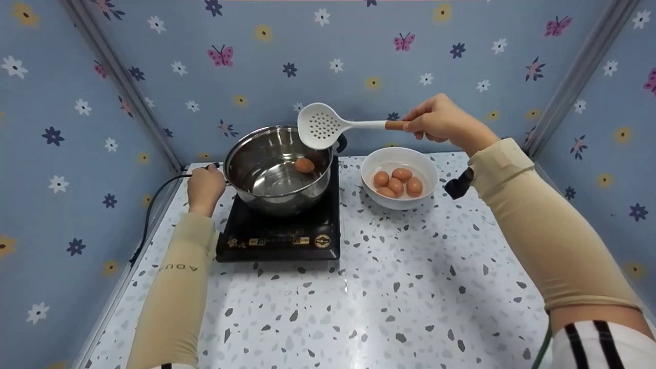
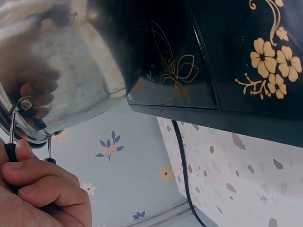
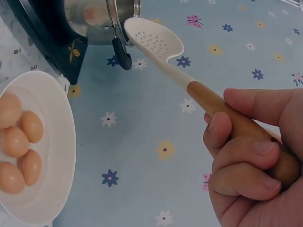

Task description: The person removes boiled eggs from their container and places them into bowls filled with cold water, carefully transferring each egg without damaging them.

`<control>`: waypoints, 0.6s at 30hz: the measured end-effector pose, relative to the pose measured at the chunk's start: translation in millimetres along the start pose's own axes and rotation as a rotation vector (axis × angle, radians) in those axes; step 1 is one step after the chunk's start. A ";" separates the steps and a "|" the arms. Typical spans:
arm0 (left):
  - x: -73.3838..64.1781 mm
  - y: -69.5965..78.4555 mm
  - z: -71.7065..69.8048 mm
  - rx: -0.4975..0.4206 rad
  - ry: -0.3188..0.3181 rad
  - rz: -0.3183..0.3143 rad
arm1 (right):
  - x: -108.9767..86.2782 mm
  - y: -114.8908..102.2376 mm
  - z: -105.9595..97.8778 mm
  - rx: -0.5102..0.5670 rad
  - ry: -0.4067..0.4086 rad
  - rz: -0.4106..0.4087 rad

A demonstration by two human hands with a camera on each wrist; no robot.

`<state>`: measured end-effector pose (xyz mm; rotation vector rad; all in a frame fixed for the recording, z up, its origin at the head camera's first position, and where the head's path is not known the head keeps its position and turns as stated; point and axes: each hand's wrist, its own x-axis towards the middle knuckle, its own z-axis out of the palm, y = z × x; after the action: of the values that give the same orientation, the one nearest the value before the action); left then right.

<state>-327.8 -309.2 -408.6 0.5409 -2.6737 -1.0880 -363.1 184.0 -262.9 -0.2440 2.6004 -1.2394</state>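
Observation:
My left hand (image 1: 205, 188) grips the black side handle of a steel pot (image 1: 279, 202); in the left wrist view the curled fingers (image 2: 52, 189) wrap that handle. One brown egg (image 1: 304, 165) lies inside the pot. My right hand (image 1: 441, 120) holds a white slotted skimmer (image 1: 320, 125) by its wooden handle (image 3: 222, 106). The skimmer's perforated head is over the pot's right rim, with nothing on it. Right of the pot, several brown eggs (image 1: 395, 185) sit in a white bowl (image 1: 400, 204), below and left of the right hand.
The pot stands on a black induction cooker (image 1: 279, 241), whose cable (image 1: 154, 200) runs off at the left. Speckled white tabletop (image 1: 400, 297) extends in front. Flowered blue panels (image 1: 328, 61) close in the back and both sides.

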 end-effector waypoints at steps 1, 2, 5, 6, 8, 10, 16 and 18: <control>-0.2 0.2 -0.3 -0.001 0.001 -0.001 | 1.7 -1.6 1.8 -0.011 -0.001 0.001; -0.4 0.3 -0.6 -0.001 0.001 -0.002 | 3.3 -3.2 3.6 -0.018 0.000 0.002; -0.9 0.7 -1.4 -0.007 -0.004 0.000 | 8.8 -7.8 9.3 -0.036 0.001 0.004; -0.8 0.6 -1.7 -0.007 -0.006 0.001 | 10.3 -9.5 11.3 -0.039 0.002 0.004; -0.9 0.3 -2.2 -0.010 -0.006 0.003 | 13.3 -13.1 15.5 -0.050 0.003 0.000; -0.7 -0.3 -2.0 -0.014 -0.004 0.002 | 16.7 -16.2 19.8 -0.072 0.003 -0.006; 1.5 -1.0 -0.1 0.004 0.005 -0.003 | 24.5 -22.0 31.2 -0.141 0.008 -0.061; 1.1 -0.5 0.0 0.004 0.003 -0.010 | 25.3 -23.5 34.3 -0.149 0.013 -0.075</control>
<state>-328.7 -310.0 -408.9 0.5561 -2.6739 -1.0843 -376.1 137.6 -269.3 -0.3652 2.7205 -1.0741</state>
